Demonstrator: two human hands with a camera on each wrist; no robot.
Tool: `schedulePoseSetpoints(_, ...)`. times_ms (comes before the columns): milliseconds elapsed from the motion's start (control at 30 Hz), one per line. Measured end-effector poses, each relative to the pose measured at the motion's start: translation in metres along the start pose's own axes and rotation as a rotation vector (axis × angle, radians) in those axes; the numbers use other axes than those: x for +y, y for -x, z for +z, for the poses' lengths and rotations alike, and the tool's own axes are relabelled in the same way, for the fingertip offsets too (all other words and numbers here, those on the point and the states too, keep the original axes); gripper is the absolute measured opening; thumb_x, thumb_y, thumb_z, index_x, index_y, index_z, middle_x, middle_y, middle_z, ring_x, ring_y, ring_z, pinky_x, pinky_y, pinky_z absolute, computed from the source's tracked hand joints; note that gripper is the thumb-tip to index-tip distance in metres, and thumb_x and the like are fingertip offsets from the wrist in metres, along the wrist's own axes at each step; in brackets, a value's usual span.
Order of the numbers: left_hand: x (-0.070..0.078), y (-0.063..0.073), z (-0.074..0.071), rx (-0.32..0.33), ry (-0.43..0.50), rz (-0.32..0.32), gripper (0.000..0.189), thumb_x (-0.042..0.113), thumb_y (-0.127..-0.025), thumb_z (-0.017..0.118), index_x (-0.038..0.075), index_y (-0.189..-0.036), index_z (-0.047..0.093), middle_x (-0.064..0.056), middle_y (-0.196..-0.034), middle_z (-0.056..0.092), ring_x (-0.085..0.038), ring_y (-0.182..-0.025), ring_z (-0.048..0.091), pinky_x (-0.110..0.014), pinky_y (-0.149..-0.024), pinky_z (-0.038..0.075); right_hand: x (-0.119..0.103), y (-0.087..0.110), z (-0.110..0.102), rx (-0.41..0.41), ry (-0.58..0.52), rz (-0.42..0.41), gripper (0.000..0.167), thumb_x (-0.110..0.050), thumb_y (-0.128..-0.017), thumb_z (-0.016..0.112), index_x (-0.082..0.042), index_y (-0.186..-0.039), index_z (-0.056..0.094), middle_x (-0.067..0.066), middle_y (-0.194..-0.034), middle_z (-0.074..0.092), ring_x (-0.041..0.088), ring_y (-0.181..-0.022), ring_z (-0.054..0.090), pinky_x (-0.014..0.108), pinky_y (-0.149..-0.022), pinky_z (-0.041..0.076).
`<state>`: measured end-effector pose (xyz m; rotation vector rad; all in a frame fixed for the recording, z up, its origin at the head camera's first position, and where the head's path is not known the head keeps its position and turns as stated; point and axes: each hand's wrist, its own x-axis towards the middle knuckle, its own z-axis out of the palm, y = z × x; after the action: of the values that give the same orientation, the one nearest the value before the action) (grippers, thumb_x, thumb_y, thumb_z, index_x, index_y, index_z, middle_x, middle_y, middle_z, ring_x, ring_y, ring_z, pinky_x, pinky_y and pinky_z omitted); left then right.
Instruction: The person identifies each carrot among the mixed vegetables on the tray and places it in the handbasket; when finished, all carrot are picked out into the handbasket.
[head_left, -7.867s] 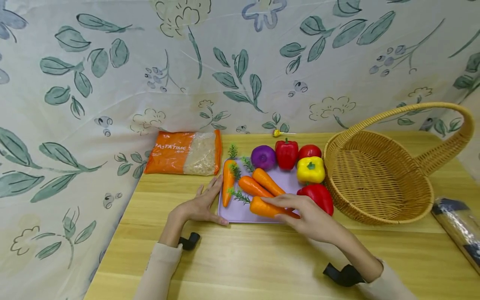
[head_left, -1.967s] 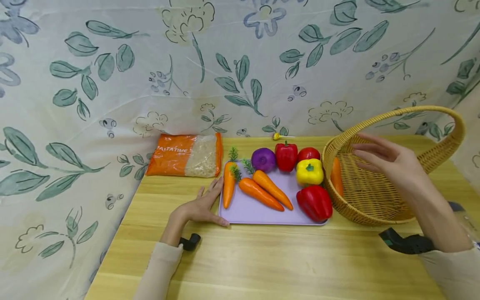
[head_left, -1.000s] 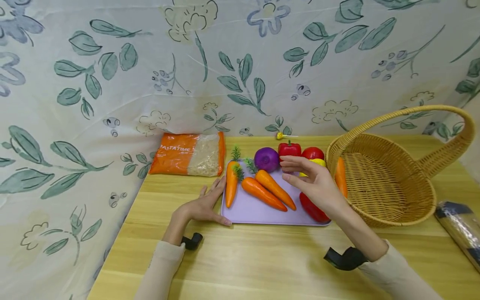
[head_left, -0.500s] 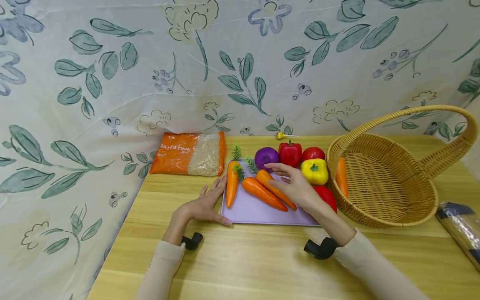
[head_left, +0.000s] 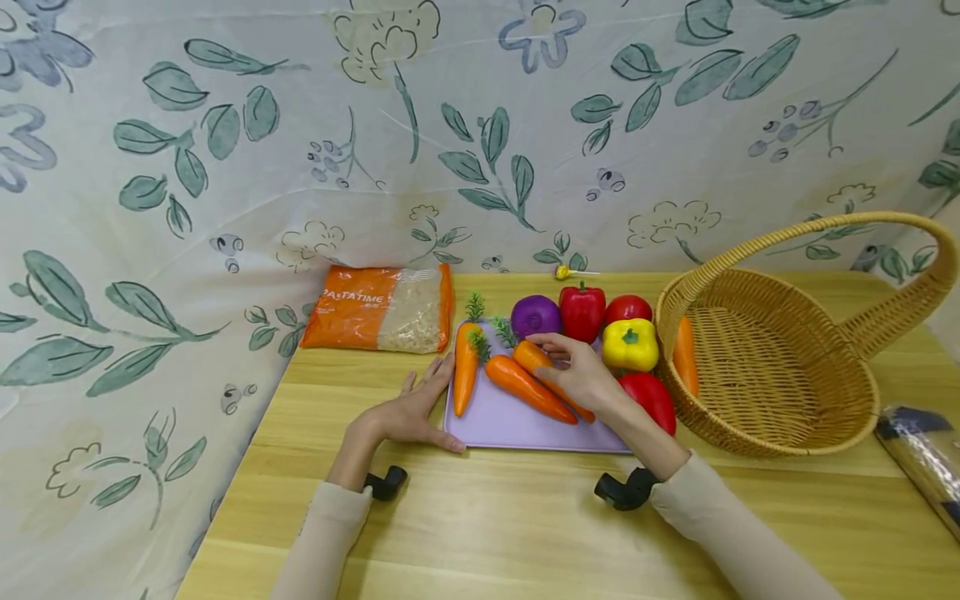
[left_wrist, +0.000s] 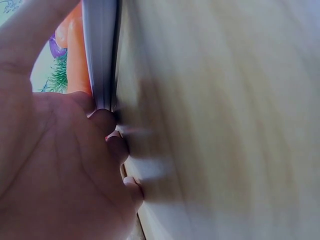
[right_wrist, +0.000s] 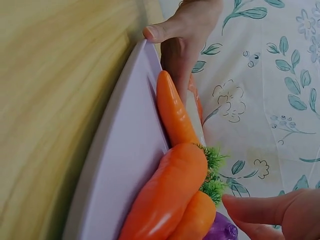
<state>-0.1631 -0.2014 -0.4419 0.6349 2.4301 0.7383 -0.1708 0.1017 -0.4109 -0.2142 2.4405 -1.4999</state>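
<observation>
My left hand [head_left: 405, 417] rests spread at the left edge of the lilac tray [head_left: 517, 435]; its fingertips touch the tray's side [left_wrist: 102, 55] in the left wrist view. On the tray lie three toy carrots with green tops: one upright along the left [head_left: 465, 375], and two slanted side by side. Over the upper slanted carrot [head_left: 529, 357] hovers my right hand [head_left: 588, 379], thumb and fingers apart on either side of its thick end. The right wrist view shows the thumb [right_wrist: 250, 207] beside the green tops, apart from the orange carrot [right_wrist: 197, 215].
Right of the tray stands a wicker basket [head_left: 795, 452] with a carrot [head_left: 685, 358] inside. Along the tray's edge sit a purple onion [head_left: 536, 317], red pepper [head_left: 582, 312], tomato [head_left: 628, 308], yellow pepper [head_left: 630, 346] and another red pepper [head_left: 652, 402]. A pasta bag [head_left: 375, 308] lies left.
Earlier my right hand held a carrot on the tray; that carrot now lies in the basket. The hand has since moved left from the basket and down to another carrot. My left hand stays put.
</observation>
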Motion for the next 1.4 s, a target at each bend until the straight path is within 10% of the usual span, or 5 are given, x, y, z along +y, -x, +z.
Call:
schedulePoseSetpoints(933, 0.003, 0.001, 0.0, 0.011, -0.013, -0.007, 0.138, 0.053, -0.08, 0.086, 0.014, -0.166, -0.013, -0.006, -0.175, -0.014, -0.028, -0.162, -0.016, -0.062, -0.129, -0.012, 0.011, -0.009, 0.0, -0.041, 0.134, -0.055, 0.053, 0.0, -0.096, 0.067, -0.017, -0.146, 0.061, 0.021, -0.141, 0.064, 0.037, -0.119, 0.065, 0.051, -0.103, 0.056)
schedulePoseSetpoints(1400, 0.005, 0.002, 0.0, 0.007, -0.007, -0.016, 0.138, 0.053, -0.079, 0.087, 0.014, -0.166, -0.013, -0.005, -0.175, -0.015, -0.026, -0.162, -0.017, -0.06, -0.129, -0.014, -0.006, 0.006, -0.019, -0.116, -0.016, -0.055, 0.054, -0.004, -0.1, 0.065, -0.02, -0.151, 0.057, 0.019, -0.147, 0.059, 0.041, -0.13, 0.057, 0.053, -0.109, 0.053)
